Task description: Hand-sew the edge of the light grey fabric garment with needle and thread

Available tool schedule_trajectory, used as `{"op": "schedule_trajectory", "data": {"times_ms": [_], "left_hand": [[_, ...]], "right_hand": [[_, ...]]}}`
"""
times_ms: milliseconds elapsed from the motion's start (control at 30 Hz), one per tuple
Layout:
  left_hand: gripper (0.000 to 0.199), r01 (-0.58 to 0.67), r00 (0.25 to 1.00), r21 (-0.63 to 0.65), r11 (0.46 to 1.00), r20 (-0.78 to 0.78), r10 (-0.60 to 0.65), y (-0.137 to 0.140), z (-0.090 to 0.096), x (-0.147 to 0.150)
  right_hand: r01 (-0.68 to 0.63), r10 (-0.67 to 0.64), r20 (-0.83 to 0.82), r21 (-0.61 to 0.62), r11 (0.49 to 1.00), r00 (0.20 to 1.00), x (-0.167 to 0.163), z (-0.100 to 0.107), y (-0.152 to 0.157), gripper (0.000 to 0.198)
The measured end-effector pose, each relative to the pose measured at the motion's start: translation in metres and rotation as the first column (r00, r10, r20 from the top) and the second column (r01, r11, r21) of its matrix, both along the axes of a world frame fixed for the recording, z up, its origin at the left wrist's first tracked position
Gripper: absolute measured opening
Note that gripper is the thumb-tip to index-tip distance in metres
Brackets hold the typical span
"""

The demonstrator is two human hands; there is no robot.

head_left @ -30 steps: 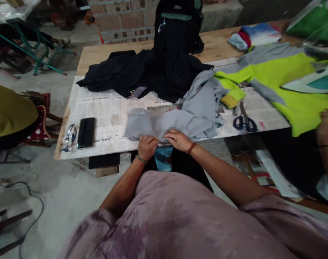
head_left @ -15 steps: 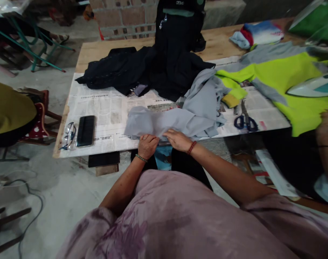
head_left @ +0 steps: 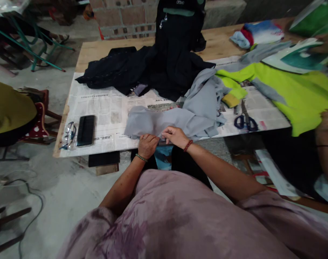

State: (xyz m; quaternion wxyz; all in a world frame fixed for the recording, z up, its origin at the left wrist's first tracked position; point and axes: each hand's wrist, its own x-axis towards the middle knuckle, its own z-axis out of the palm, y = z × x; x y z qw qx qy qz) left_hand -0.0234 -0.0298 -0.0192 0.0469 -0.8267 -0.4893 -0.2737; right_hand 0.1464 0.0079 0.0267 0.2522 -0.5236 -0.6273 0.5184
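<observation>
A light grey garment [head_left: 174, 120] lies rumpled along the front edge of the newspaper-covered table. My left hand [head_left: 148, 144], with a ring and a green bead bracelet, is closed on the garment's near edge. Just right of it, my right hand [head_left: 176, 137], wearing a red bead bracelet, has its fingers pinched together over the same edge. Whatever sits between those fingertips is too small to make out. Dark blue-handled scissors [head_left: 245, 122] lie to the right of the garment.
On the left of the table are a phone [head_left: 86, 130] and glasses [head_left: 68, 135]. Dark clothing [head_left: 120, 70] and a black backpack [head_left: 177, 28] stand behind. At right, a co-worker's hand holds an iron [head_left: 293, 59] over a yellow-green and grey garment [head_left: 295, 86].
My right hand has shifted slightly left and up, its fingers now curled in a pinch. My left hand stays put. The co-worker's iron has moved up and left.
</observation>
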Motion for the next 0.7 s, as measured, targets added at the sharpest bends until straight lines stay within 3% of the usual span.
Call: {"op": "schedule_trajectory", "data": {"times_ms": [100, 167, 233, 300, 700], "left_hand": [[0.018, 0.0, 1.0, -0.012, 1.0, 0.013, 0.0, 0.0, -0.001, 0.0], [0.018, -0.003, 1.0, -0.018, 1.0, 0.014, 0.003, 0.001, -0.001, 0.0], [0.019, -0.01, 1.0, -0.022, 1.0, 0.01, 0.01, 0.001, 0.0, 0.0], [0.019, -0.016, 1.0, -0.025, 1.0, 0.012, 0.016, 0.001, 0.0, 0.0], [0.02, -0.031, 0.998, -0.047, 0.998, 0.044, 0.033, 0.002, 0.001, 0.0]], "right_hand": [[-0.006, 0.005, 0.044, 0.01, 1.0, 0.999, -0.001, 0.0, 0.0, 0.02], [-0.029, 0.005, 0.147, 0.167, 0.986, 0.989, 0.0, -0.001, 0.001, 0.027], [-0.086, -0.007, 0.253, 0.354, 0.931, 0.968, -0.001, -0.004, 0.002, 0.03], [-0.144, -0.012, 0.329, 0.444, 0.885, 0.944, -0.002, -0.006, 0.004, 0.031], [-0.222, 0.045, 0.427, 0.376, 0.9, 0.903, -0.008, -0.006, 0.01, 0.03]]}}
